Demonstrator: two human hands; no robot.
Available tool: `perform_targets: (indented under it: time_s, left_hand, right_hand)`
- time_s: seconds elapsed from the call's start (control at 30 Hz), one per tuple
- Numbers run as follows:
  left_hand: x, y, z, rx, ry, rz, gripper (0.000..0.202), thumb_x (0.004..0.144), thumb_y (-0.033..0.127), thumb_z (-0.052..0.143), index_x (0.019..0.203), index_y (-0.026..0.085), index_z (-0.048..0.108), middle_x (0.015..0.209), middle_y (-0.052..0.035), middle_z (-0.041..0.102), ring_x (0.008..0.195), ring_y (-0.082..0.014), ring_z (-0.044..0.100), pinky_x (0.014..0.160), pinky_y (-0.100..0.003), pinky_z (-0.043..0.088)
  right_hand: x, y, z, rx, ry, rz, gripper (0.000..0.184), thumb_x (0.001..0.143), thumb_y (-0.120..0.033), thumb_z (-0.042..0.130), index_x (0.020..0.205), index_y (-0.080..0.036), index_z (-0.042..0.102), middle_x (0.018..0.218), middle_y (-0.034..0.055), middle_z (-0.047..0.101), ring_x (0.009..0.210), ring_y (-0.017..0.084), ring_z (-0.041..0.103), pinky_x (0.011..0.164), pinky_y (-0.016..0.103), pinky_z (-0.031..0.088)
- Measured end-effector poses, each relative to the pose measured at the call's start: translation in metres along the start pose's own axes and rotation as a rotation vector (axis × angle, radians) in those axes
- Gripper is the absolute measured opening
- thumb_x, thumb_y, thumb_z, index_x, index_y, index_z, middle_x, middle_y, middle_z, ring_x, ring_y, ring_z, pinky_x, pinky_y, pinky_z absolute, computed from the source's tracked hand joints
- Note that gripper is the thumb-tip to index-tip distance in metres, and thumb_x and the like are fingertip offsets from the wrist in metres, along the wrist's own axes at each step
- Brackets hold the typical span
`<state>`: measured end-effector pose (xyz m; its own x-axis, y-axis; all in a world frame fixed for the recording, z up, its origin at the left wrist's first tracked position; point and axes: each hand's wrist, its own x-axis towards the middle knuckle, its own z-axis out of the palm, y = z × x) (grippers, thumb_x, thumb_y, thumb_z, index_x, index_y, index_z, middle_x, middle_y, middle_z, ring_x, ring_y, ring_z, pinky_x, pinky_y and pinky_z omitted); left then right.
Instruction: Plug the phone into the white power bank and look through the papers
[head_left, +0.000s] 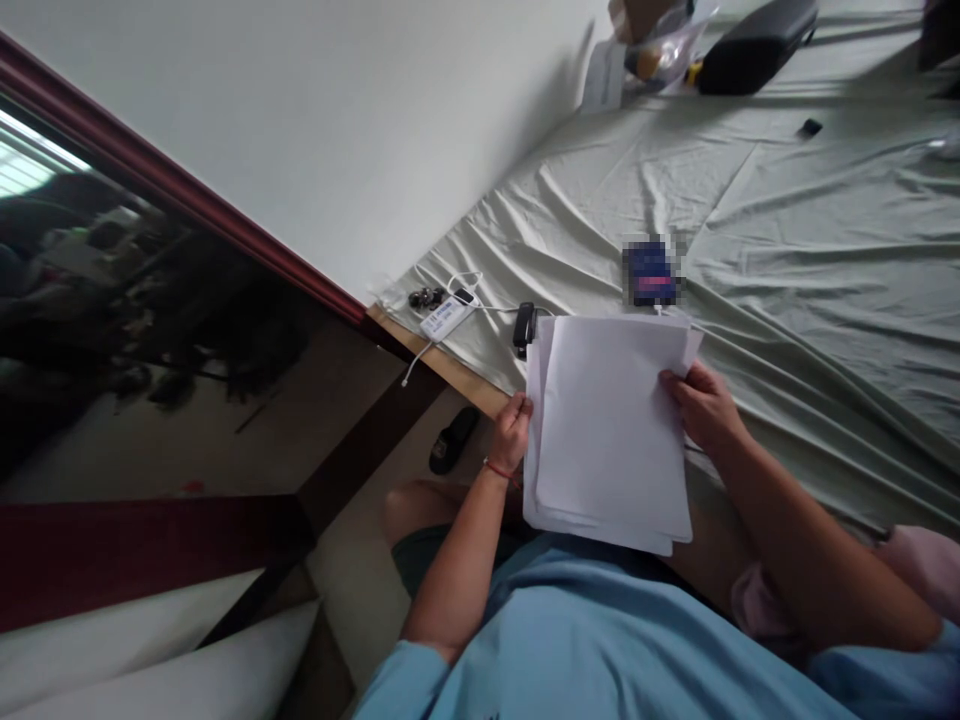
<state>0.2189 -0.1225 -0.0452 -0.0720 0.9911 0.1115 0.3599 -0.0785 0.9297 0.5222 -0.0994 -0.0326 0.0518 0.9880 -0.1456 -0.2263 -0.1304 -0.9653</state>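
A loose stack of white paper sheets (611,430) lies across my lap, its edges not quite lined up. My left hand (512,432), with a red string at the wrist, pinches the left edge of the stack. On the opposite side, my right hand (703,405) grips the right edge, its thumb on top of the sheets and the other fingers underneath. Just past the far edge of the paper are a black stapler-like object (524,328) and a phone (651,272), blurred out, with a white cable at its near end.
A pale green sheet (810,240) covers the bed. Near its left corner sits a white power strip (448,315) with cables. A black case (757,48) and plastic bags (664,55) stand at the back. One dark slipper (454,440) rests on the floor.
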Motion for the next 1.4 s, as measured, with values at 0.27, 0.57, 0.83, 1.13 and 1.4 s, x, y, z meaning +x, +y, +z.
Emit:
perform_targets:
  time_s: [0.27, 0.57, 0.83, 1.13, 1.4]
  left_hand:
    - [-0.0004, -0.0009, 0.0001, 0.002, -0.016, 0.018, 0.058, 0.093, 0.075, 0.050, 0.073, 0.021, 0.052, 0.071, -0.0015, 0.051, 0.071, -0.0173, 0.046, 0.068, -0.032, 0.041]
    - [-0.0024, 0.0012, 0.0008, 0.043, -0.023, 0.029, 0.054, 0.096, 0.070, 0.049, 0.072, 0.021, 0.049, 0.068, 0.0001, 0.048, 0.068, -0.0163, 0.045, 0.065, -0.031, 0.038]
    - [-0.0032, 0.0004, 0.0018, 0.060, -0.025, 0.028, 0.050, 0.097, 0.065, 0.049, 0.073, 0.021, 0.050, 0.069, -0.0005, 0.052, 0.069, -0.0166, 0.047, 0.068, -0.030, 0.040]
    - [-0.0039, -0.0033, 0.0014, 0.084, -0.024, 0.031, 0.049, 0.099, 0.063, 0.048, 0.076, 0.020, 0.053, 0.072, -0.0022, 0.056, 0.071, -0.0176, 0.051, 0.070, -0.032, 0.041]
    - [-0.0051, -0.0010, 0.0000, 0.107, 0.011, -0.031, 0.041, 0.101, 0.055, 0.048, 0.086, 0.019, 0.061, 0.078, -0.0055, 0.062, 0.076, -0.0202, 0.056, 0.074, -0.033, 0.044]
  right_hand:
    - [-0.0010, 0.0006, 0.0005, 0.058, -0.008, 0.038, 0.028, 0.074, -0.037, 0.076, 0.098, -0.025, 0.069, 0.080, 0.0000, 0.070, 0.064, 0.014, 0.059, 0.060, 0.027, 0.049]
    - [-0.0012, -0.0008, 0.0026, 0.014, -0.016, 0.014, 0.026, 0.075, -0.039, 0.073, 0.096, -0.025, 0.067, 0.078, 0.0000, 0.069, 0.064, 0.015, 0.059, 0.060, 0.028, 0.048]
    - [-0.0023, -0.0005, 0.0029, -0.025, -0.019, 0.016, 0.027, 0.076, -0.042, 0.072, 0.097, -0.026, 0.067, 0.078, 0.0004, 0.068, 0.065, 0.017, 0.060, 0.061, 0.030, 0.049]
    - [-0.0041, -0.0032, 0.0054, 0.043, -0.015, 0.014, 0.030, 0.072, -0.040, 0.077, 0.097, -0.025, 0.069, 0.077, -0.0005, 0.069, 0.063, 0.015, 0.059, 0.058, 0.027, 0.049]
    - [-0.0006, 0.0013, -0.0011, -0.255, 0.039, -0.158, 0.024, 0.083, -0.047, 0.072, 0.091, -0.025, 0.066, 0.078, 0.0001, 0.062, 0.068, 0.016, 0.054, 0.060, 0.028, 0.045]
